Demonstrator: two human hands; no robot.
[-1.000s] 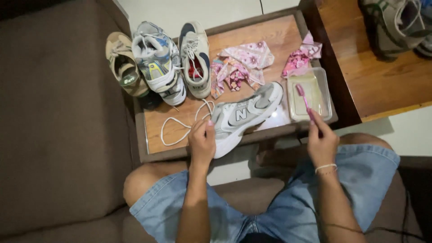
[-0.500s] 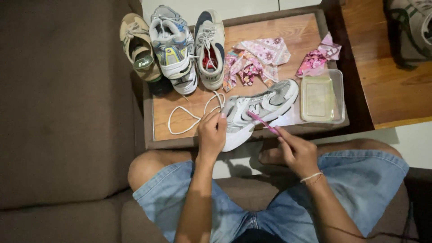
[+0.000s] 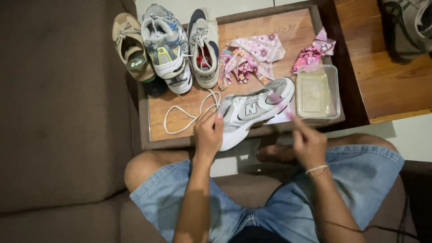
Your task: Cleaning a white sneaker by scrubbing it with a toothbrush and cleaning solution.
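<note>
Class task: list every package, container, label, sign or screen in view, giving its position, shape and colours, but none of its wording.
Clear plastic container: right end of the wooden table, rectangular, yellowish inside.
Round green label: inside the tan shoe, far left.
No signs or screens.

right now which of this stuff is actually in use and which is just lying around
In use:
- grey and white sneaker, steadied at one end by the left hand
- pink toothbrush, blurred, in the grip of the right hand, its head at the sneaker
- clear plastic tub beside the sneaker

Lying about:
- loose white lace
- three other shoes
- floral cloths
</note>
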